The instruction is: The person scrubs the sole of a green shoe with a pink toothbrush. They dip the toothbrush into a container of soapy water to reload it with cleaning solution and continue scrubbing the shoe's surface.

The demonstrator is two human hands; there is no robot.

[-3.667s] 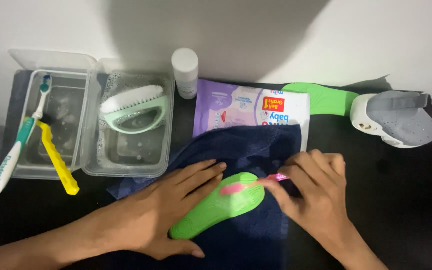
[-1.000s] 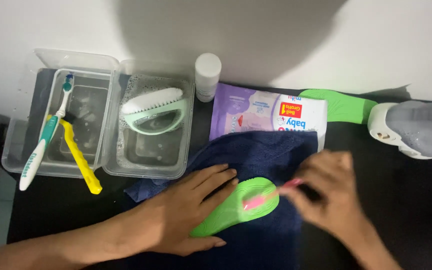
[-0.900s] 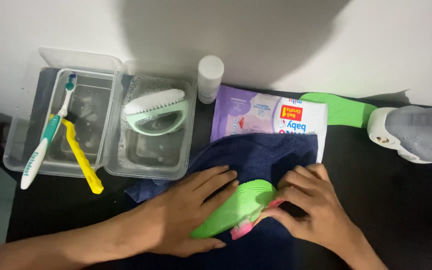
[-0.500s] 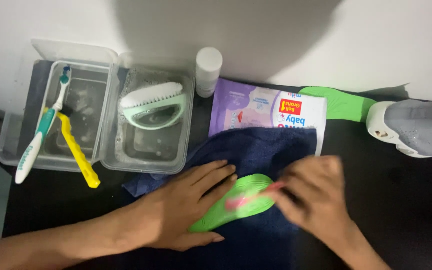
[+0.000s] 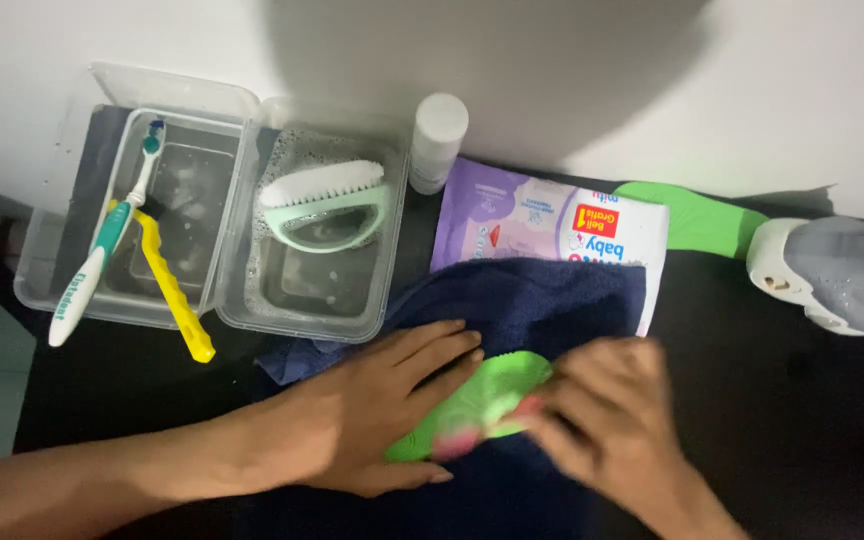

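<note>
Fingers [image 5: 432, 345] of the left hand [image 5: 362, 420] lie spread and flat, pressing down the left end of a green insole [image 5: 482, 400]. That insole lies on a dark blue towel [image 5: 542, 300] near the front edge of the desk [image 5: 802, 420], between the two hands, its right end under the right hand [image 5: 607, 420]. Right-hand fingers [image 5: 582, 375] are curled together over a small pink brush [image 5: 457, 440], which is blurred; only its pink tip shows on the insole, so the exact grip cannot be told.

Behind the towel lies a purple and white pack of wipes [image 5: 542, 220], with a second green insole [image 5: 697, 215] and a grey and white shoe [image 5: 832, 275] toward the right back corner. Two clear tubs [image 5: 242, 310] sit at the left back: one holds a toothbrush [image 5: 102, 250] and a yellow brush [image 5: 167, 285], the other a pale green scrubbing brush [image 5: 322, 200]. A white bottle [image 5: 437, 140] stands beside them.
</note>
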